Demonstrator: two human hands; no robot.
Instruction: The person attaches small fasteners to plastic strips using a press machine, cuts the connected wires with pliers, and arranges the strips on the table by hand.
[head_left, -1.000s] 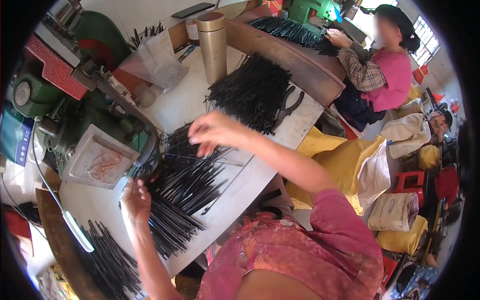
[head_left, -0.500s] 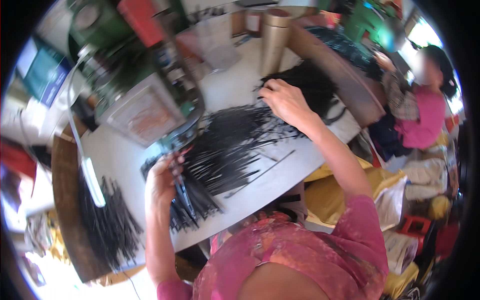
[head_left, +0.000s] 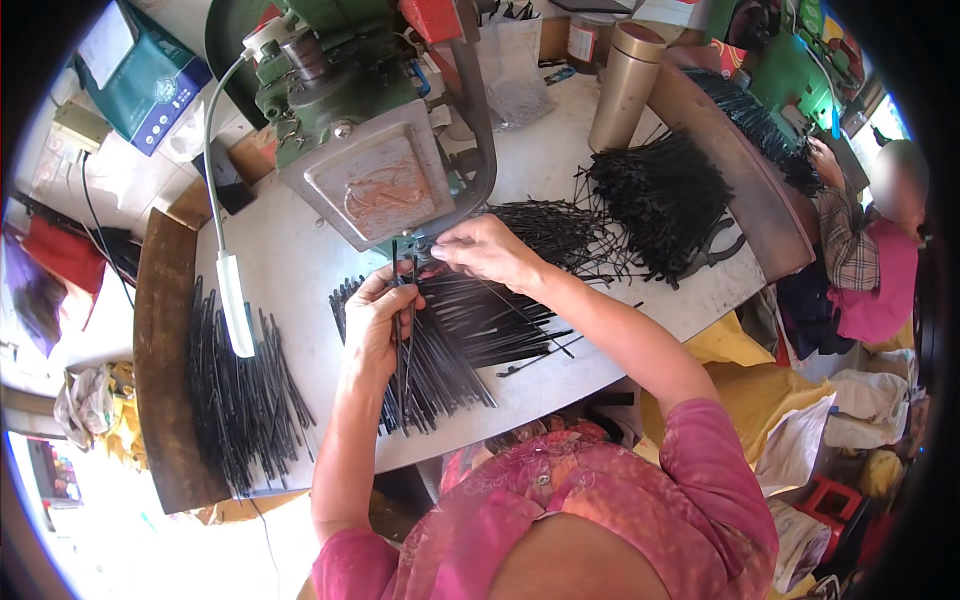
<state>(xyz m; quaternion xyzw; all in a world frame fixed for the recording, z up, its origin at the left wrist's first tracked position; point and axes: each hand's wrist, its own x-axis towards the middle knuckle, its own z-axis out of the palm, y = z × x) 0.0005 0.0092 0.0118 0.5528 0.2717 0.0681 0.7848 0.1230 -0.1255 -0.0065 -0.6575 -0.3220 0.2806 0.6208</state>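
Observation:
My left hand (head_left: pixel 380 312) is closed around a couple of thin black rods (head_left: pixel 402 372), held nearly upright below the head of a green bench machine (head_left: pixel 375 190). Close beside it, my right hand (head_left: pixel 492 256) pinches thumb and fingers together under the machine; what they hold, if anything, is too small to make out. Beneath my left wrist lies a bundle of black rods (head_left: pixel 445 385) on the pale table (head_left: pixel 540 400). More black rods (head_left: pixel 500 322) spread under my right forearm. At the right is a thick heap of black strips (head_left: pixel 665 205).
Another rod pile (head_left: pixel 245 395) lies at the left by a wooden rim (head_left: pixel 165 360). A white lamp (head_left: pixel 235 305) hangs over it on a bent cable. Behind the heap stands a gold flask (head_left: pixel 627 88). A person in pink (head_left: pixel 875 280) works at the far right.
My right hand has come left from the heap of black strips to beside my left hand at the machine. My left hand still holds rods. The whole view has shifted.

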